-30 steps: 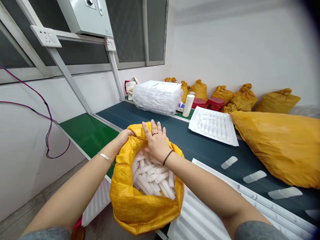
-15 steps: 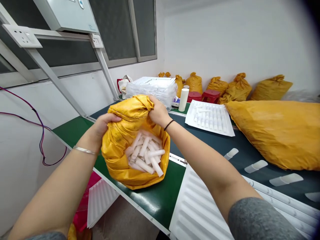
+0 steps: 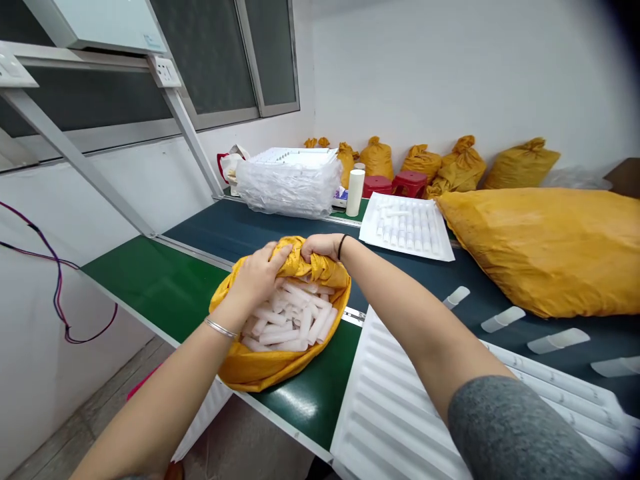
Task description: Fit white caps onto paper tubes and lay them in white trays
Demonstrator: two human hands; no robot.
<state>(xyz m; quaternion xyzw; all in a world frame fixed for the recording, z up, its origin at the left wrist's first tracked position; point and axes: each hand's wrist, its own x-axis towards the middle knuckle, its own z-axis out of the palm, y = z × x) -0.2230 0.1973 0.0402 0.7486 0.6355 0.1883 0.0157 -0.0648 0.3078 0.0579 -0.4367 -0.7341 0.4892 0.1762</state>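
Note:
A yellow woven sack [image 3: 260, 370] sits on the green tabletop, its rim rolled outward. Inside it lie many short white plastic tubes [image 3: 293, 320]. My left hand [image 3: 260, 270] grips the rolled rim at the far left side, fingers curled over it. My right hand [image 3: 323, 248] is closed on the bunched rim just to the right, close to my left hand. Parts of the sack's rim are hidden under both hands.
Right of the sack lies a ribbed white tray [image 3: 395, 407]. Several translucent tubes [image 3: 505, 319] lie on the dark belt. Beyond are a tray of tubes [image 3: 407, 227], a big yellow sack [image 3: 550, 247], a plastic-wrapped stack [image 3: 287, 187] and a white cylinder [image 3: 355, 193].
The sack's raised far rim has been pushed down and rolled, so its mouth is wider and more tubes show. My left hand moved right and inward, nearer my right hand, which lowered.

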